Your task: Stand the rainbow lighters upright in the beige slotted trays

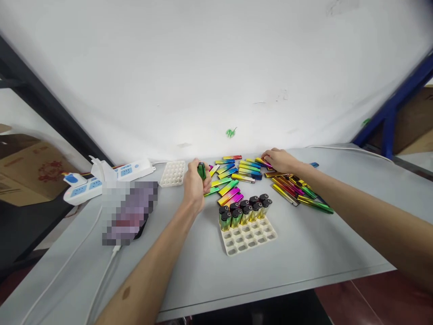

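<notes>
My left hand [197, 183] is closed around a green lighter [202, 171] with a dark top, raised above the table. Farther right, my right hand [280, 160] reaches into the loose lighters, its bent fingers closed at the end of a red and yellow lighter [262, 161]; its fingertips are partly hidden. Around both hands lie several shiny multicoloured lighters [250, 166]. Nearer to me, a cream tray [233, 249] with oval pockets holds two rows of upright green-gold lighters [236, 219] with black tops at its far side; its nearer pockets hold nothing.
A second cream tray [173, 173] lies beyond my left hand. At left are a white power strip [111, 179] with plugs and a phone [131, 214], its screen blurred, on a white cable [107, 266]. A white wall [216, 81] rises behind the grey table [297, 253].
</notes>
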A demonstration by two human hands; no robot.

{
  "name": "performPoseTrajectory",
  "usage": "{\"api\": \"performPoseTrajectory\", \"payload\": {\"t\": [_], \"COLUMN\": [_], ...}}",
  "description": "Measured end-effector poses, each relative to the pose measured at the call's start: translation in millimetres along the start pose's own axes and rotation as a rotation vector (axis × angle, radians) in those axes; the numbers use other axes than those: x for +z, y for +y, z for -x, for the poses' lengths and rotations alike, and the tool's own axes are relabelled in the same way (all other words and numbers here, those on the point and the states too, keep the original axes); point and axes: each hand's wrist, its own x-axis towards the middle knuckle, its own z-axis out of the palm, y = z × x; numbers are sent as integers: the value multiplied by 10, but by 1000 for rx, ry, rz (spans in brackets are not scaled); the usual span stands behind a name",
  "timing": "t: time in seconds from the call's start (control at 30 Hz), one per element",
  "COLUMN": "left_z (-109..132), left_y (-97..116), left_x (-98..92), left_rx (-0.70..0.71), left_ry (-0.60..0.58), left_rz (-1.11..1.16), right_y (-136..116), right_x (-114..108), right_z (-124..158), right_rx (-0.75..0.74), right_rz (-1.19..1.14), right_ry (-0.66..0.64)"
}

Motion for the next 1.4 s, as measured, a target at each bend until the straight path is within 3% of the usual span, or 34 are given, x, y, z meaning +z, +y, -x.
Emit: {"api": "performPoseTrajectory", "payload": {"t": [0.23,0.47,0.67,0.77,0.87,0.93,1.03,1.13,1.23,1.4], "left_z": [-10,28,47,220,559,821,1144,1307,1335,1305], "left_y": [-10,34,75,228,392,445,404,255,71,-135], "left_x": [1,20,11,-2,-76,-151,-242,-261,-232,-207], "left_rx": [1,22,189,377,505,536,602,579,503,404], "left_ry": [15,6,-41,-71,-31,-24,-49,-82,-71,-31], "left_rz": [-47,-19,-165,-294,-403,-641,-886,-917,-862,-868], "right_y": [25,-2,-38,-44,-47,-57,-96,-164,-262,-531], "right_x": [-122,-126,-91,-102,-129,-152,-186,-213,-248,-307], "right_z": [-143,-186,-164,-165,-149,-117,-25,121,316,693], "right_rx": [18,56,71,88,106,103,98,98,138,156], "right_rz": [18,78,120,123,122,116,99,-21,-375,-1011], "right_ry": [-105,-109,-92,-66,-37,-12,55,306,602,712]}}
